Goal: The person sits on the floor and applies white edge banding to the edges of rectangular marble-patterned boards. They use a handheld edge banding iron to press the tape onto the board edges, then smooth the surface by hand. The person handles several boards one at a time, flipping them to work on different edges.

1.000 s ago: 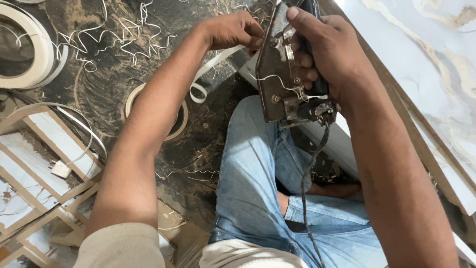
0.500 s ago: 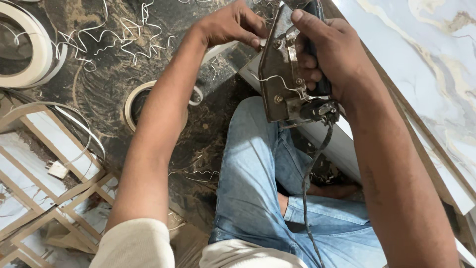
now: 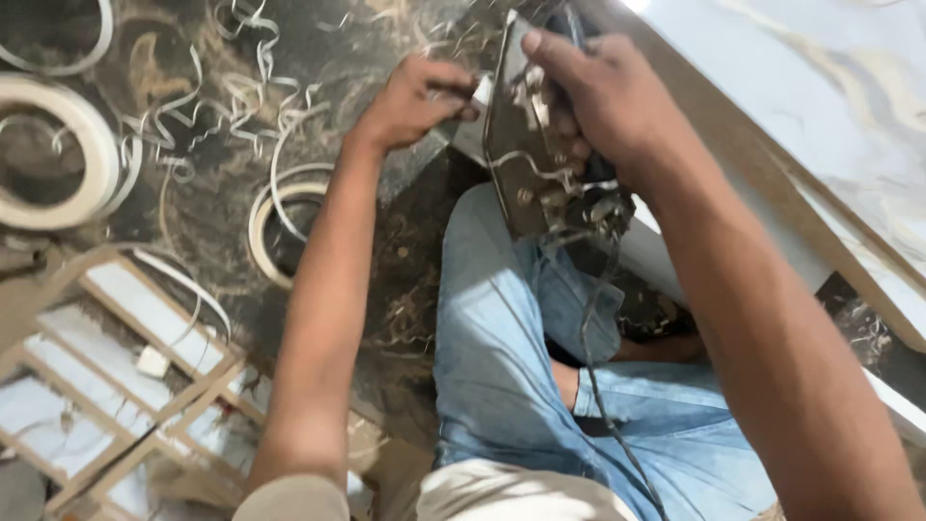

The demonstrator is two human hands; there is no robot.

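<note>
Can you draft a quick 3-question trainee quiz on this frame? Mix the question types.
1. True or false: the right hand grips the corded power tool.
2. Which does the left hand pinch? A) the white strip end B) the roll of white banding C) the wooden lattice frame
3. Fill in: the tool's black cord hangs down over the person's blue ____.

Key: 1 true; 2 A; 3 jeans.
</note>
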